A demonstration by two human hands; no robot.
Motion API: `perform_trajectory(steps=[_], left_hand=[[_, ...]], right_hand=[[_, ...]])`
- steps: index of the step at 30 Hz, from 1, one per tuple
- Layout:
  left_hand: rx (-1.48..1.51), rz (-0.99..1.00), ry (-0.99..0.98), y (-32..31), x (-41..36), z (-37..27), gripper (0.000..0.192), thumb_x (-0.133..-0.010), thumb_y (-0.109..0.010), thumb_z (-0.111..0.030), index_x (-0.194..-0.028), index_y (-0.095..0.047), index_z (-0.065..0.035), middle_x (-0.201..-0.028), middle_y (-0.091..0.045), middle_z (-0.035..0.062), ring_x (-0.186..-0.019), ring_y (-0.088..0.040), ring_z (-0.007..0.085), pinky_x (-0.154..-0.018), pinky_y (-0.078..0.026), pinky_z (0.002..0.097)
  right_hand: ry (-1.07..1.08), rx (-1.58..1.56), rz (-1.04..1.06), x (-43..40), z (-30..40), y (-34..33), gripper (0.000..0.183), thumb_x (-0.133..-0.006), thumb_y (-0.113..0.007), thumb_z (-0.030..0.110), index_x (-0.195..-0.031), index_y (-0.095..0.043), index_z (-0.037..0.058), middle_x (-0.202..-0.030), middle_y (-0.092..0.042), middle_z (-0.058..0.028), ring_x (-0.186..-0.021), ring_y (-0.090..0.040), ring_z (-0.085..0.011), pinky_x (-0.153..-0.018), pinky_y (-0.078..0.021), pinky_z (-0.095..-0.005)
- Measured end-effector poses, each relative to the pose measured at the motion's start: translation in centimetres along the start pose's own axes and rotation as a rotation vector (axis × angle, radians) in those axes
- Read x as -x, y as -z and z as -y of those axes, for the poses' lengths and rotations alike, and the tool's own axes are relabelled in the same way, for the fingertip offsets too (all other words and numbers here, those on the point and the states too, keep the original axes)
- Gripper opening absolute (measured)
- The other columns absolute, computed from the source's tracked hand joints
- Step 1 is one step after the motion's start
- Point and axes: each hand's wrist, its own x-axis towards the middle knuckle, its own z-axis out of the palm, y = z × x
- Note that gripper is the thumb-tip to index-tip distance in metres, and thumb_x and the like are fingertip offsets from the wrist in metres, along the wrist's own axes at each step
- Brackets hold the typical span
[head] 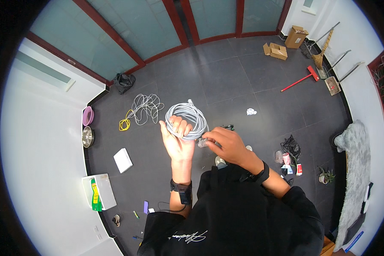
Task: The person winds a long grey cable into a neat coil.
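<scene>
A coil of grey network cable (201, 119) is held up in front of me, its loops bundled into a ring. My left hand (178, 137) grips the lower left of that ring, palm up, with the fingers curled over the strands and the thumb out to the side. A clear plug (190, 102) sticks out at the top of the coil. At the coil's lower right, my right hand (227, 142) has its thumb and fingers bent close to the strands; whether they pinch a cable end is hard to see. Beside those fingertips shows a small clear plastic piece (203, 142).
On the dark tiled floor lie a loose grey cable (146, 107) with a yellow bundle (124, 124), a white box (123, 160) and crumpled paper (251, 111). To the right are a red T-shaped tool (302, 79), litter around a black bag (291, 146) and a potted plant (324, 177).
</scene>
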Motion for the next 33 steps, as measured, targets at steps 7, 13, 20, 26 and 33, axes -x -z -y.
perform_trajectory(steps=[7,13,20,26,33], left_hand=[[-0.102,0.005,-0.042,-0.2,0.4,0.9,0.038,-0.101,-0.036,-0.044,-0.086,-0.042,-0.0096,-0.072,-0.035,-0.001,-0.065,-0.034,0.012,-0.062,-0.032,0.0273],[-0.15,-0.017,-0.082,-0.5,0.8,1.3,0.037,-0.101,-0.037,-0.044,-0.087,-0.042,-0.0095,-0.074,-0.037,-0.0005,-0.067,-0.036,0.0131,-0.064,-0.034,0.0279],[-0.112,-0.051,-0.12,0.5,1.0,1.7,0.036,-0.101,-0.035,-0.042,-0.088,-0.042,-0.0095,-0.076,-0.038,-0.0002,-0.069,-0.038,0.0135,-0.066,-0.035,0.0285],[-0.221,-0.111,-0.207,0.4,1.2,2.1,0.034,-0.101,-0.036,-0.041,-0.089,-0.042,-0.0099,-0.075,-0.037,-0.001,-0.068,-0.038,0.0127,-0.066,-0.034,0.0276],[-0.358,-0.126,-0.33,0.3,1.9,2.3,0.038,-0.103,-0.028,-0.044,-0.091,-0.039,-0.01,-0.077,-0.037,0.0015,-0.07,-0.035,0.0154,-0.067,-0.033,0.0302]], right_hand=[[-0.003,0.02,-0.003,0.2,0.4,-0.1,0.015,-0.082,-0.067,0.013,-0.094,-0.059,0.0069,-0.074,-0.056,-0.007,-0.064,-0.058,-0.0236,-0.056,-0.0459,-0.0333],[-0.06,-0.03,-0.01,0.5,0.5,-0.3,0.017,-0.082,-0.067,0.014,-0.095,-0.059,0.007,-0.075,-0.057,-0.007,-0.066,-0.06,-0.0236,-0.057,-0.047,-0.0332],[-0.038,-0.041,-0.038,0.9,0.4,-0.3,0.02,-0.082,-0.068,0.014,-0.097,-0.058,0.0056,-0.076,-0.059,-0.0081,-0.067,-0.061,-0.0248,-0.058,-0.0482,-0.0338],[0.036,0.06,0.008,0.6,-0.3,-0.7,0.019,-0.082,-0.067,0.016,-0.094,-0.059,0.005,-0.076,-0.059,-0.009,-0.064,-0.06,-0.0262,-0.056,-0.0475,-0.0345],[0.105,0.087,0.013,0.2,-0.5,-1.3,0.019,-0.08,-0.069,0.016,-0.091,-0.06,0.0041,-0.075,-0.059,-0.0094,-0.063,-0.06,-0.0269,-0.055,-0.0481,-0.0343]])
